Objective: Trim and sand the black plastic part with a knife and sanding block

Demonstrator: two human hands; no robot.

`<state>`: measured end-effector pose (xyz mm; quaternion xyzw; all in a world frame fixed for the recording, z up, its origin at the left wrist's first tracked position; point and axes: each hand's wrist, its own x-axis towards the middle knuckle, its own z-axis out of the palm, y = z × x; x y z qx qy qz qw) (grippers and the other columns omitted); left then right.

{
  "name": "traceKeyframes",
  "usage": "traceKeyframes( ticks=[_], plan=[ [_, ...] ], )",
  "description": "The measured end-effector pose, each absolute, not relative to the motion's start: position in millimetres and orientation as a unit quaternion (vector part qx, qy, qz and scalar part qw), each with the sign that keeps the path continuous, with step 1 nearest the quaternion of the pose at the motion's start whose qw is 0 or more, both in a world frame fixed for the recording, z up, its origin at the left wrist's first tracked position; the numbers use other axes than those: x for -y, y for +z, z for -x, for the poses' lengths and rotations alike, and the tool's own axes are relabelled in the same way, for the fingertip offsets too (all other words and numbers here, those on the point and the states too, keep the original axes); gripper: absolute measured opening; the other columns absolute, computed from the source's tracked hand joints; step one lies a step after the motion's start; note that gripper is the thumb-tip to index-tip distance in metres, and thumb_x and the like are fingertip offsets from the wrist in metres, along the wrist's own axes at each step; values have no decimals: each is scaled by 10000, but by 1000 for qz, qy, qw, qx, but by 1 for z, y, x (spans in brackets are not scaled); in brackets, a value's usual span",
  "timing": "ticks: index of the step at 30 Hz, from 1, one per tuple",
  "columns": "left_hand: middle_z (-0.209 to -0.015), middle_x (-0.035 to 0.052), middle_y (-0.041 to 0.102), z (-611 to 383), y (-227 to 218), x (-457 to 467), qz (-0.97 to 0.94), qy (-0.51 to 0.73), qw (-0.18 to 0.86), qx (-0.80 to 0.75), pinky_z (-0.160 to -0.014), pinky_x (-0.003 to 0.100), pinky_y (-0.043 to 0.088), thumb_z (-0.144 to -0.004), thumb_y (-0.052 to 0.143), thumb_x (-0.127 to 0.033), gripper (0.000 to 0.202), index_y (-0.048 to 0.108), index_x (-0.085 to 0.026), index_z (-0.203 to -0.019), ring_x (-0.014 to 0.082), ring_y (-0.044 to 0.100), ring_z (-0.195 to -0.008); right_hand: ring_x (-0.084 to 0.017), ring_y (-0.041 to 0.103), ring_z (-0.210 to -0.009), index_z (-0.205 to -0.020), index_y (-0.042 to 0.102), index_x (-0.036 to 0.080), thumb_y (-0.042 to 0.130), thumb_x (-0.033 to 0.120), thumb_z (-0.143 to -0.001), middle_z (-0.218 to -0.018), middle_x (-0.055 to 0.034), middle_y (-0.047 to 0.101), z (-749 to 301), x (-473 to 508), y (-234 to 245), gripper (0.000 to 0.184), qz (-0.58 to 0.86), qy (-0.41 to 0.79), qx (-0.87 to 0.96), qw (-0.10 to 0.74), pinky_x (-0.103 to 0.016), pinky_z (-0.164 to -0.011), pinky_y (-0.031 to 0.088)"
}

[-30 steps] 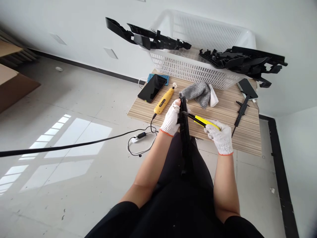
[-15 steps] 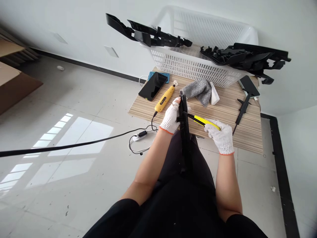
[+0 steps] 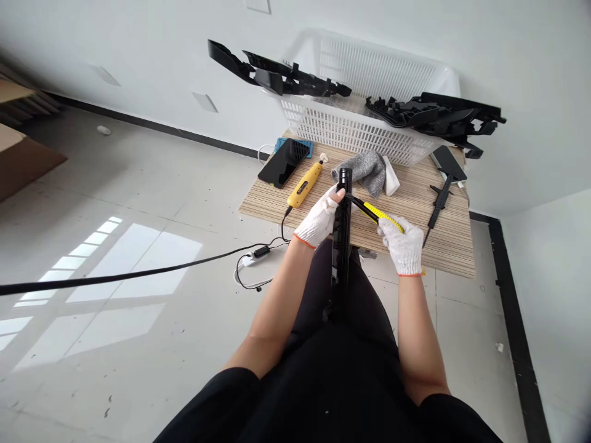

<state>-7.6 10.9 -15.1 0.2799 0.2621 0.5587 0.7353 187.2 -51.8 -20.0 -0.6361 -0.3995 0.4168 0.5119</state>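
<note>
Your left hand [image 3: 320, 216], pinching the black plastic strip [image 3: 341, 237] over the table's [image 3: 452, 240] near edge, is now presenting a glossier face; your right hand [image 3: 402, 245], gripping the yellow utility knife [image 3: 379, 213], is addressing a different stretch nearer the strip's top.

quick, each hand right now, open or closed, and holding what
Left hand: closed, holding the long black part.
Right hand: closed, holding the yellow-and-black tool.
</note>
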Motion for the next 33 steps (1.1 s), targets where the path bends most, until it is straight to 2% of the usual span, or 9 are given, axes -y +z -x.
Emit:
traceKeyframes(
  ticks=[2,4,8,10,15,25,29,33],
  plan=[
    [-1038,43,774,8,-13,-9,-314,528,745,-259,-1118,406,598,-810,879,-269,525,694,-202,-1297,230,770,-1101,-91,560,-529,-1025,847,149,887,504,-737,-670,-14,703,-185,49,-20,459,624,423,382,535,-211,-446,418],
    [-1018,29,752,8,-12,-7,-336,509,749,-258,-1139,419,587,-739,903,-215,633,673,-199,-1328,220,772,-1069,-96,582,-536,-979,835,147,897,490,-709,-659,-14,697,-184,46,-19,441,614,431,360,554,-202,-435,409],
    [-901,-1,698,6,-14,-8,-348,506,747,-256,-1134,455,589,-678,928,-173,545,680,-186,-1163,204,763,-994,-109,609,-531,-906,798,148,933,481,-631,-639,-20,689,-183,42,-15,452,604,451,324,572,-184,-395,373],
    [-909,1,699,6,-15,-9,-343,508,748,-254,-1132,473,592,-688,937,-178,504,668,-190,-1113,201,761,-982,-112,615,-524,-868,773,156,933,483,-606,-628,-20,683,-184,42,-13,448,601,453,315,579,-174,-379,356],
    [-1096,74,769,8,-16,-9,-296,503,762,-279,-1129,518,609,-763,939,-243,503,645,-188,-1167,257,786,-1097,-102,602,-490,-788,713,180,921,470,-570,-603,-13,668,-187,45,-12,418,590,443,269,619,-155,-362,353],
    [-1105,106,812,11,-8,-8,-193,522,779,-287,-1103,531,631,-853,824,-165,323,634,-185,-1113,272,816,-1057,-123,630,-529,-843,744,183,917,444,-596,-621,-8,667,-188,51,-14,399,597,434,297,606,-178,-401,393],
    [-1101,102,804,9,-7,-8,-183,518,793,-264,-1096,518,634,-810,880,-203,358,633,-185,-1068,286,804,-1103,-119,619,-524,-889,791,177,919,425,-615,-622,-17,687,-190,57,-17,391,614,415,302,600,-189,-417,408],
    [-1111,104,806,8,-10,-6,-179,518,790,-275,-1091,527,630,-742,960,-318,502,636,-199,-1107,313,791,-1137,-123,612,-498,-931,829,184,937,390,-610,-621,-25,705,-192,64,-20,396,630,402,285,600,-205,-412,419]
  ],
)
